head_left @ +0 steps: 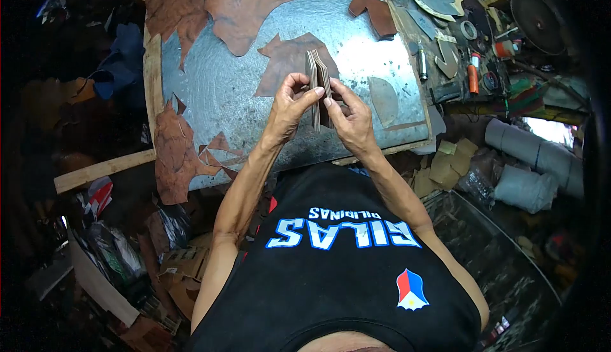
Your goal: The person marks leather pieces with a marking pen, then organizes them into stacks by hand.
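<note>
Two small stacks of cut leather pieces [312, 72] stand on edge between my hands, their layered edges facing up, with a narrow gap between them. My left hand [293, 105] grips the left side, thumb laid across the top edges. On the other side my right hand [349, 113] pinches the right stack between thumb and fingers. Both hands are above the near part of a metal-topped table [242, 110]. Just beyond the stacks, a flat brown leather scrap [280, 66] lies on the metal.
Large leather sheets [254, 2] cover the far left of the table, and leather offcuts [175, 155] hang over its near left corner. A curved brown piece [375, 18] and a pale template [383, 101] lie rightward. Tools and an orange-capped bottle [473, 75] crowd the right bench.
</note>
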`<state>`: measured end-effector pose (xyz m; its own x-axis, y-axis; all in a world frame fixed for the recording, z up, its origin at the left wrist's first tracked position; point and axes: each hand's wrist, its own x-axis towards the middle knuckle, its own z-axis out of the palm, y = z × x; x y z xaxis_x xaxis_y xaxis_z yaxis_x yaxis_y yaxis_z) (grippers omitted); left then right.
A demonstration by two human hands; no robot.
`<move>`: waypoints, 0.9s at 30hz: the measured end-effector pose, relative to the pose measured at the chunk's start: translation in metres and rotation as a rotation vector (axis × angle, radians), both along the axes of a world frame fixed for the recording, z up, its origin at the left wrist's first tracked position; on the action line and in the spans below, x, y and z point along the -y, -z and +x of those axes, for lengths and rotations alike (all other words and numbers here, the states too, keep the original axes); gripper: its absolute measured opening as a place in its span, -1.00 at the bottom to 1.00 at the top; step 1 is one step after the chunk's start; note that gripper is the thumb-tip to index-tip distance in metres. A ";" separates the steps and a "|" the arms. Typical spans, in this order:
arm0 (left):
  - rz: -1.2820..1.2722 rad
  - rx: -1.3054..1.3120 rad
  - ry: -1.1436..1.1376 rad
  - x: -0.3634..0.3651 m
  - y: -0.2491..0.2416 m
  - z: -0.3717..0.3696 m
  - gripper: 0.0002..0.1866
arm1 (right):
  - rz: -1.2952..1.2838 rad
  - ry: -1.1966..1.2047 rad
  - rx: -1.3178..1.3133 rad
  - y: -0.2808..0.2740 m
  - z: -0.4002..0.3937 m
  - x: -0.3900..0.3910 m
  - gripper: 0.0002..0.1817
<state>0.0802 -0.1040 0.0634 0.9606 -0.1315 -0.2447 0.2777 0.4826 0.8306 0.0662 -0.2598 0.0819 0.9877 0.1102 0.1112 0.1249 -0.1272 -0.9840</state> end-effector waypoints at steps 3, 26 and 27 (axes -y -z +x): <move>0.015 -0.010 -0.022 0.005 0.000 0.001 -0.63 | 0.005 -0.062 0.027 0.000 0.007 0.005 -0.59; 0.107 -0.039 -0.229 0.007 -0.004 -0.011 -0.64 | 0.103 -0.285 -0.079 0.005 0.028 0.003 -0.57; 0.107 -0.047 -0.224 0.005 -0.002 -0.012 -0.63 | 0.104 -0.285 -0.082 0.006 0.027 0.001 -0.57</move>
<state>0.0680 -0.1090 0.0657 0.9501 0.1125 -0.2911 0.2133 0.4467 0.8689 0.0930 -0.2611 0.0755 0.9248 0.3760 0.0577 0.0610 0.0030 -0.9981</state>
